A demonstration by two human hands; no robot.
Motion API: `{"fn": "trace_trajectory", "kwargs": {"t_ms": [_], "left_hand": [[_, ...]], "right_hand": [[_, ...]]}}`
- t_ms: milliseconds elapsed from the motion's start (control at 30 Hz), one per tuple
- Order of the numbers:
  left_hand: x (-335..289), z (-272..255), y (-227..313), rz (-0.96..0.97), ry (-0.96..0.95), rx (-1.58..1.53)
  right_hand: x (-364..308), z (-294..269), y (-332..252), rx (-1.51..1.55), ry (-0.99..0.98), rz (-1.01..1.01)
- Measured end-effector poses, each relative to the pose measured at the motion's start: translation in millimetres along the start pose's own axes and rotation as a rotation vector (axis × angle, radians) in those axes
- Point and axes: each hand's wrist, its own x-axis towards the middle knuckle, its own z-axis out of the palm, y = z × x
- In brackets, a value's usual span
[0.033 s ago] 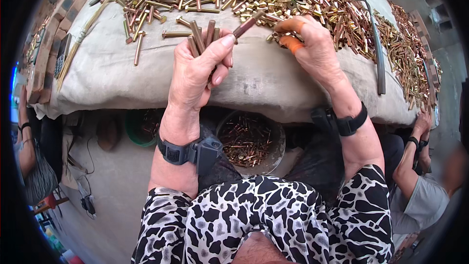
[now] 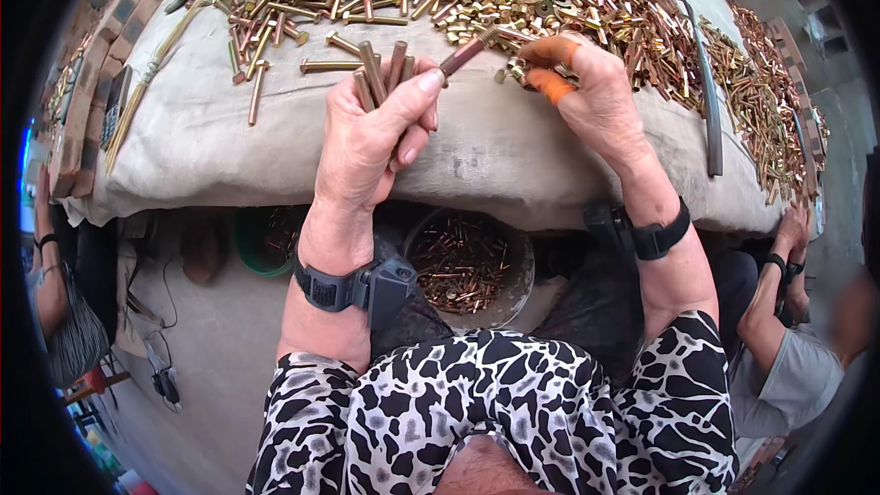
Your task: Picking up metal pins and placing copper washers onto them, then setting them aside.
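Observation:
My left hand (image 2: 385, 119) is closed around several brass-coloured bolts (image 2: 370, 73), their shanks sticking up between thumb and fingers. One of these, a reddish-shanked bolt (image 2: 461, 57), is pinched at the thumb tip and slants up to the right. Close to its far end is my right hand (image 2: 587, 92), with orange covers on thumb and finger. Its fingers are bent together around small brass-coloured nuts (image 2: 518, 68), partly hidden by the fingertips. Loose bolts (image 2: 330, 65) lie on the cloth just beyond my left hand.
A large heap of bolts and nuts (image 2: 513, 0) covers the far part of the cloth-topped table (image 2: 513, 156). A dark bent bar (image 2: 712, 110) lies at right, straw stalks (image 2: 151, 69) at left. Below stands a bucket of bolts (image 2: 458, 266). Another person (image 2: 788, 348) works at right.
My right fingertips have tipped very slightly down toward me with the nuts. My left hand holds the bolts as before.

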Motion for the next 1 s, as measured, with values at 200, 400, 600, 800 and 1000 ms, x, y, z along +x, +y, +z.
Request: {"fn": "trace_trajectory", "kwargs": {"t_ms": [200, 400, 600, 800, 1000], "left_hand": [[0, 17, -10, -0.050, -0.080, 0.361], [6, 24, -17, -0.027, -0.060, 0.470], [7, 26, -11, -0.102, -0.060, 0.497], [8, 25, -10, -0.097, -0.059, 0.524], [7, 23, -10, -0.096, -0.091, 0.505]], "right_hand": [[-22, -17, -6, 0.377, 0.019, 0.255], [-29, -21, -3, 0.809, 0.001, 0.325], [-29, -20, 3, 1.037, -0.042, 0.347], [-28, -12, 3, 0.940, 0.087, 0.212], [-26, -17, 2, 0.922, 0.026, 0.264]]}}
